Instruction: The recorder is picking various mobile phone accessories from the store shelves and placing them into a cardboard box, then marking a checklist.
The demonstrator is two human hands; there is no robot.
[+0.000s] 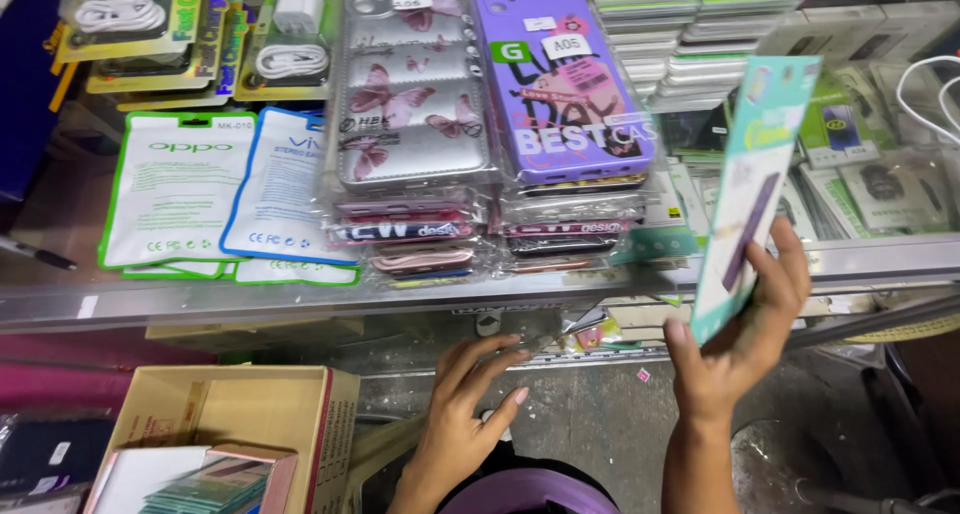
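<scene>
Head view, looking down over a crowded glass counter [300,296]: two stacks of wrapped phone cases sit side by side on it, the left stack topped by a silver case with pink butterflies [412,84], the right by a purple case [562,79] with bold lettering. Left of them lie flat white pouches, one green-edged [175,189] and one blue-edged [275,189], with carded white cables and chargers [150,24] behind. To the right, piles of slim boxed packs [700,24] and loose packets crowd the shelf, right behind the raised hand. Down at lower left, an open cardboard box [240,409] holds more teal packets. Now the hands: the right hand [745,334] is up at counter height, thumb on the near face and fingers wrapped behind, pinching the lower end of a tall teal packet [755,189], which stands nearly upright, tilted a little right, in front of the shelf edge. The left hand [470,404] hangs lower, below the counter lip, palm down, fingers spread and slightly curled, holding nothing, just right of the box.
</scene>
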